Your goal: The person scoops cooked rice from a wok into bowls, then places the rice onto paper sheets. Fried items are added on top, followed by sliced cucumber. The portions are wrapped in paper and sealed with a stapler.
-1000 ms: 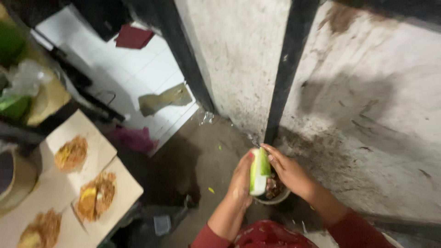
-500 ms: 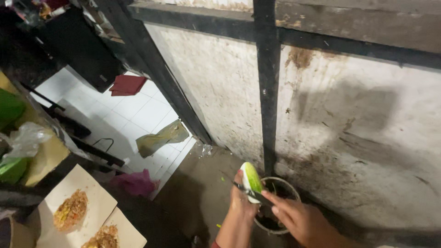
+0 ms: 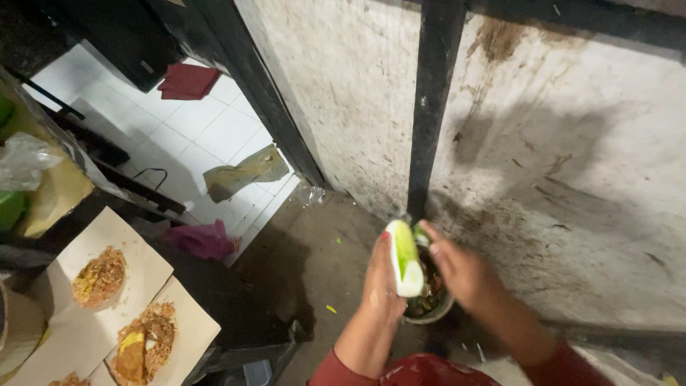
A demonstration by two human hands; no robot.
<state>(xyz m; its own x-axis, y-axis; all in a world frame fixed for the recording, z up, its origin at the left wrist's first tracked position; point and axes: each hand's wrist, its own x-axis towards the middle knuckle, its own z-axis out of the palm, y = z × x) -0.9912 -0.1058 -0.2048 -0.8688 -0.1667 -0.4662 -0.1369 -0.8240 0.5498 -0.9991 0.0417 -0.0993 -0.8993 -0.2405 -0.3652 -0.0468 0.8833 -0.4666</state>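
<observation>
Since half a second ago the view has dipped and swung left, so more of the table (image 3: 50, 336) shows at the lower left, and the right hand (image 3: 464, 275) has come up from the pot's rim to the top end of the vegetable.

Taking the small round pot of dark scraps (image 3: 429, 304) on the floor as the landmark: far to its left, sheets of pale brown paper (image 3: 153, 275) lie on the table, each carrying a heap of fried orange-brown food (image 3: 100, 277). Nearer on the left, a crumpled magenta cloth (image 3: 202, 239) lies on the floor, and up beyond it a tan rag (image 3: 246, 171) and a dark red cloth (image 3: 187, 81) rest on white tiles.

Directly over the pot's left edge, the left hand (image 3: 382, 282) has its grip clamped on a long, half-peeled green-and-white vegetable (image 3: 405, 259), held upright. Just right of it, the right hand's fingers touch its top end; whether they pinch it I cannot tell.

Behind the pot rises a stained whitish wall with a black post (image 3: 436, 107).
</observation>
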